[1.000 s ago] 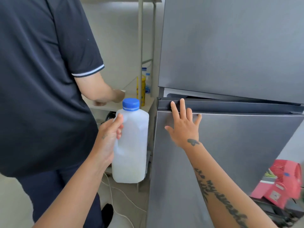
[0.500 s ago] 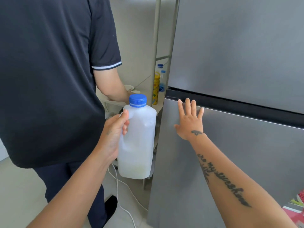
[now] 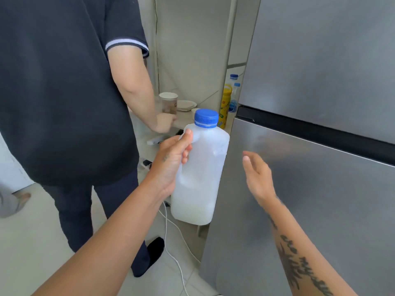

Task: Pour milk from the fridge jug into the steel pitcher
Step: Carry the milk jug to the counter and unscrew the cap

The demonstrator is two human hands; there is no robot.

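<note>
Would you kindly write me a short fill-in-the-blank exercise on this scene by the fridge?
The left hand grips the milk jug by its ____.
The cap on the jug is coloured ____.
The right hand is open and holds ____.
The lower door of the fridge is ____.
Missing words: handle; blue; nothing; closed.

Kitchen: steel fridge (image 3: 320, 146), cup-laden counter (image 3: 188, 120)
</note>
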